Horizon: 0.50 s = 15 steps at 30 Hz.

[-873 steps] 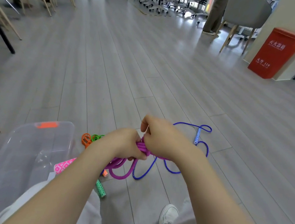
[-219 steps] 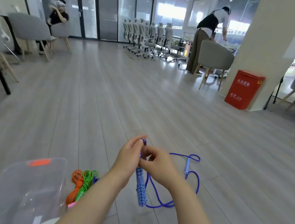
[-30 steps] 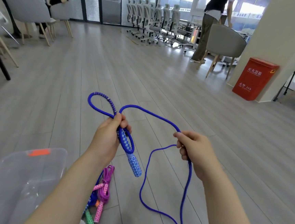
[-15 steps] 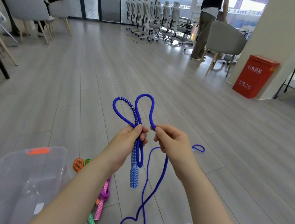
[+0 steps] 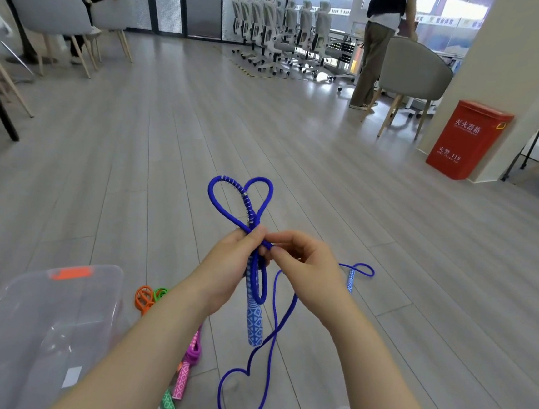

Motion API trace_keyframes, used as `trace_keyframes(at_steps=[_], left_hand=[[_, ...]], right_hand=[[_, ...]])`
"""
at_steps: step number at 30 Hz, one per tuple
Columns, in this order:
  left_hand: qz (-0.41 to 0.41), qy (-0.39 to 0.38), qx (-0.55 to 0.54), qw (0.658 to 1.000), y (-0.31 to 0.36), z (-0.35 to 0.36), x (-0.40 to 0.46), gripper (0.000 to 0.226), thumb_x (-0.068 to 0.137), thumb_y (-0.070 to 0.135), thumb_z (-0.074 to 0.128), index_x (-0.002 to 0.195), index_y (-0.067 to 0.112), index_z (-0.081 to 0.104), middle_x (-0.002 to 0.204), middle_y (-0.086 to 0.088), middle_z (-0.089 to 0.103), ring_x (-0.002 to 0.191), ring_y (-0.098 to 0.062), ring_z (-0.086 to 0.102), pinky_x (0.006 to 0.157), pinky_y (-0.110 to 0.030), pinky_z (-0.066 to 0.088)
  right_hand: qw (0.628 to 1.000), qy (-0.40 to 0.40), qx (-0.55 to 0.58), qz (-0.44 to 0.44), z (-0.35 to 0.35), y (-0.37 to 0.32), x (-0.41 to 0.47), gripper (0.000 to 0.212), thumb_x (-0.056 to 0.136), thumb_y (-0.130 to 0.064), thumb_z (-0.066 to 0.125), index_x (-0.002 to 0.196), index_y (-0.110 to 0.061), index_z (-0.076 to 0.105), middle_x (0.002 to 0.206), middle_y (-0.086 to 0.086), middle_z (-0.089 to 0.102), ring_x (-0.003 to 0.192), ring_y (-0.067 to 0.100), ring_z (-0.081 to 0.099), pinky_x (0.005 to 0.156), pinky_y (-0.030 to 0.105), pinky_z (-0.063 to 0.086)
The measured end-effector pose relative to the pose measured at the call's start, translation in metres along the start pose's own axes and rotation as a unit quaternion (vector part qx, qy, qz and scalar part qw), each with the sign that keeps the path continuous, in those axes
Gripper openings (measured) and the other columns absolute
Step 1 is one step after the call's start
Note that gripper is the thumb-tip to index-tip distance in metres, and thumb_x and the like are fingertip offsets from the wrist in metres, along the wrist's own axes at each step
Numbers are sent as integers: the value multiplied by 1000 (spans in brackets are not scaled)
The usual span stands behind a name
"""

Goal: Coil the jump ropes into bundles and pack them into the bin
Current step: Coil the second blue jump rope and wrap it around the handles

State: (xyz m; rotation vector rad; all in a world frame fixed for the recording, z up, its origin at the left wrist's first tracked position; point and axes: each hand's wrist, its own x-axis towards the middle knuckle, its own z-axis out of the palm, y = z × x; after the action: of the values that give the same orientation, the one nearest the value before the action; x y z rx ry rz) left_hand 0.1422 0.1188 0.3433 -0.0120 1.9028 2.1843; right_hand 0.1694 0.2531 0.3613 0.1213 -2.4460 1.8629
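Observation:
My left hand [image 5: 228, 269] grips the blue jump rope [image 5: 279, 319] where two loops [image 5: 239, 198] stand up from my fist. Its patterned blue handle [image 5: 253, 317] hangs down below that hand. My right hand [image 5: 308, 271] pinches the rope right beside the left thumb. The slack drops to the floor in a curl, and the second blue handle [image 5: 350, 280] lies on the floor to the right. A clear plastic bin [image 5: 33, 324] with an orange latch stands at the lower left. The purple rope bundle [image 5: 190, 357] with its pink handle lies beside the bin.
Orange and green ropes [image 5: 149, 296] lie on the wooden floor by the bin, and a green handle [image 5: 168, 404] near my leg. A red box [image 5: 466, 140] stands by a pillar at the right. Chairs and two people are far back.
My right hand has brought the rope over to the left hand, and the two now meet. The second loop above my left fist has grown tighter and sits beside the first.

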Motion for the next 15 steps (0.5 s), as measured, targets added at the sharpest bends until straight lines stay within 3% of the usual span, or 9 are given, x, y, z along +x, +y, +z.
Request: trace_keyframes(at_steps=[2,5,7,9,11,15], left_hand=[[11,40,-15,999,1,0,2,27,101,32,48,101,9,62,90,-7,68,92,-22,66,92,-38,53],[6,101,-99,990,4,-3,8,21,101,26,47,92,12,59,75,-4,61,83,-22,61,87,-39,52],[1,120,-177,977,8,-7,11,22,102,25,46,88,12,56,77,-4,62,84,-23,62,83,-39,51],[3,126,-231,965,12,-11,12,23,103,22,44,87,11,54,86,-5,65,91,-22,65,83,-39,52],[7,117,-252,961,14,-12,12,22,103,21,42,88,11,54,91,-6,68,95,-22,67,82,-38,54],[20,97,-221,970,17,-12,7,24,104,23,41,87,11,55,87,-5,69,90,-22,68,81,-38,54]], right_hand=[[997,30,-71,-9,2,4,0,27,92,-10,55,101,-33,67,91,-10,70,86,3,64,73,14,51],[982,91,-166,-24,1,8,0,19,88,-12,53,92,-29,61,81,-11,60,73,7,55,64,21,46],[975,22,-221,22,-3,10,-1,16,85,-16,53,89,-29,62,80,-11,61,72,6,55,66,24,46],[947,-105,-289,96,-4,14,-3,20,85,-22,55,102,-29,62,95,-10,63,82,7,58,72,25,47],[906,-192,-359,116,0,19,-6,32,85,-31,61,117,-28,59,106,-8,63,92,11,59,81,29,51],[903,-199,-369,96,10,22,-5,32,88,-48,62,109,-24,63,103,-4,67,93,16,62,83,34,52]])
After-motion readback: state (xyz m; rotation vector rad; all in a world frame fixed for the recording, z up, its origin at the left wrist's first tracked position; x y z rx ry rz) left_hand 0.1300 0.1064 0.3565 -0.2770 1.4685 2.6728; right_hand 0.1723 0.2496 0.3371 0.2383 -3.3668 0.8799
